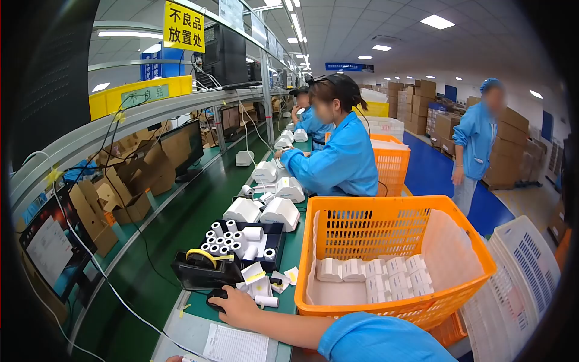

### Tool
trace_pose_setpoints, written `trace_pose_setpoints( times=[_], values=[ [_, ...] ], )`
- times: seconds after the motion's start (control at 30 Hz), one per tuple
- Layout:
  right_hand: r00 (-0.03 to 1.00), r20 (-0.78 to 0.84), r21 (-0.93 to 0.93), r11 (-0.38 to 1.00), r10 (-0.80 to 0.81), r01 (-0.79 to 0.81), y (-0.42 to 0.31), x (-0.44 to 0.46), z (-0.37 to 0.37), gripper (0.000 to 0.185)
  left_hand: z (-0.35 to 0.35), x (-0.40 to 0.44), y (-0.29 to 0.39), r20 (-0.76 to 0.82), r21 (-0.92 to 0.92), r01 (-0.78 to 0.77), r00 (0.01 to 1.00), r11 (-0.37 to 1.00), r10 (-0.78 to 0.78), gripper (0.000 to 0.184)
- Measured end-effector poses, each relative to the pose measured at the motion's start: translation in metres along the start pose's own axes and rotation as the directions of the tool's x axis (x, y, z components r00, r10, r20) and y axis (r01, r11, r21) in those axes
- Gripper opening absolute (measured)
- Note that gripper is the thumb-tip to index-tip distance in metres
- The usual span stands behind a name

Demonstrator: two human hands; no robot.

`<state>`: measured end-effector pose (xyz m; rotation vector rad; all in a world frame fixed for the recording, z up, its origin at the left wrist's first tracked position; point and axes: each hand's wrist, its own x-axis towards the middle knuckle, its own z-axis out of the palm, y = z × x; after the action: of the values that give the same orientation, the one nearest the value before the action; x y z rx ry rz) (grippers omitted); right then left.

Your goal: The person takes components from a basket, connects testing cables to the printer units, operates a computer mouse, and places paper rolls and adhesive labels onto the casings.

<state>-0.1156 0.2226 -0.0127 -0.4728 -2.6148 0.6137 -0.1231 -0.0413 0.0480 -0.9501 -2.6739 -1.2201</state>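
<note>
My right hand (237,308) rests on a black computer mouse (216,298), its fingers curved over it, and the blue-sleeved arm reaches in from the lower right. Only a sliver of my left hand (174,359) shows at the bottom edge, beside a small white thing that is mostly cut off. Just beyond the mouse stands a black tape dispenser (206,269) with a yellow roll. White paper rolls (226,240) fill a dark tray (275,241) behind it. A printed form (236,344) lies near my right forearm.
An orange basket (395,309) holding rows of white devices (386,276) stands at my right. More white devices (280,213) line the green bench. A co-worker (338,151) sits farther along; another person (475,142) stands at right. Left are a monitor (55,244) and hanging cables.
</note>
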Motion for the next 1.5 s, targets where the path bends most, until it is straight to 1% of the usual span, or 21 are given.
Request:
trace_pose_setpoints(
  times=[0.1, 0.2, 0.3, 0.4, 0.5, 0.6, 0.7, 0.8, 0.9, 0.93, 1.03, 1.1, 1.17, 1.3, 1.37, 1.47, 1.5],
  values=[
    [1.000, 0.000, 0.008, 1.000, 0.000, 0.000, 0.001, 0.000, 0.001, 0.043, 0.003, 0.001, -0.010, -0.007, -0.031, -0.045, 0.999, 0.998, 0.045, 0.073],
    [0.999, -0.032, 0.004, 1.000, -0.017, 0.017, 0.002, -0.001, 0.003, 0.042, 0.003, 0.000, -0.009, 0.008, -0.066, -0.018, 1.000, 0.998, 0.019, 0.072],
    [0.999, -0.049, -0.009, 1.000, -0.017, 0.017, 0.001, -0.001, 0.005, 0.042, 0.001, 0.000, -0.008, 0.020, -0.055, -0.014, 1.000, 0.998, 0.015, 0.071],
    [1.000, -0.009, -0.002, 1.000, -0.001, 0.001, 0.000, -0.001, 0.001, 0.042, 0.003, -0.001, -0.006, 0.002, -0.057, -0.014, 1.000, 0.998, 0.015, 0.067],
    [0.999, -0.037, -0.007, 1.000, -0.022, 0.022, 0.000, -0.002, 0.002, 0.043, 0.003, 0.000, -0.007, 0.000, -0.051, 0.005, 1.000, 0.999, -0.005, 0.063],
    [0.998, -0.051, -0.010, 1.000, -0.025, 0.025, 0.001, -0.002, 0.004, 0.042, 0.003, 0.000, -0.003, -0.019, -0.035, -0.015, 1.000, 0.999, 0.014, 0.060],
    [0.999, -0.033, -0.012, 0.999, -0.030, 0.030, 0.002, -0.002, 0.004, 0.048, 0.002, 0.000, -0.005, -0.016, -0.050, -0.018, 1.000, 0.999, 0.017, 0.060],
    [0.998, -0.054, -0.022, 1.000, -0.014, 0.012, 0.000, -0.002, 0.004, 0.057, 0.001, 0.000, -0.006, -0.017, -0.040, -0.026, 1.000, 0.999, 0.025, 0.061],
    [0.999, -0.036, 0.005, 1.000, -0.024, 0.024, 0.000, -0.002, 0.001, 0.064, 0.000, 0.001, -0.004, -0.011, -0.044, -0.034, 0.999, 0.998, 0.033, 0.061],
    [0.998, -0.058, 0.001, 1.000, -0.031, 0.031, 0.000, -0.002, 0.002, 0.064, 0.003, 0.002, -0.007, -0.026, -0.058, -0.038, 0.999, 0.998, 0.037, 0.061],
    [0.999, -0.032, 0.022, 1.000, 0.015, -0.014, -0.003, -0.003, -0.003, 0.062, 0.008, 0.002, -0.008, -0.028, -0.053, 0.011, 1.000, 0.999, -0.013, 0.059],
    [0.997, -0.078, 0.038, 0.999, 0.005, -0.002, 0.001, -0.002, 0.005, 0.058, 0.007, 0.001, -0.003, -0.051, -0.002, -0.007, 0.999, 1.000, 0.007, 0.058],
    [0.984, -0.177, 0.044, 0.998, -0.027, 0.035, 0.002, -0.003, 0.007, 0.050, 0.005, 0.000, -0.001, -0.068, 0.092, -0.079, 0.994, 0.993, 0.086, 0.057],
    [0.988, -0.151, 0.029, 0.999, -0.020, 0.024, 0.000, -0.003, 0.001, 0.045, 0.005, 0.000, 0.001, -0.061, 0.109, -0.065, 0.996, 0.992, 0.072, 0.060],
    [0.986, -0.165, 0.035, 0.999, -0.025, 0.031, 0.003, -0.002, 0.005, 0.044, 0.007, 0.001, -0.006, -0.155, 0.068, -0.191, 0.968, 0.979, 0.199, 0.046],
    [0.983, -0.180, 0.028, 0.999, -0.033, 0.039, 0.000, -0.003, 0.003, 0.043, 0.008, 0.000, -0.009, -0.086, 0.092, -0.108, 0.990, 0.990, 0.116, 0.059],
    [0.982, -0.184, 0.033, 0.999, -0.036, 0.043, 0.002, -0.003, 0.004, 0.043, 0.007, -0.002, -0.008, -0.081, 0.083, -0.096, 0.991, 0.992, 0.103, 0.058]
  ],
)
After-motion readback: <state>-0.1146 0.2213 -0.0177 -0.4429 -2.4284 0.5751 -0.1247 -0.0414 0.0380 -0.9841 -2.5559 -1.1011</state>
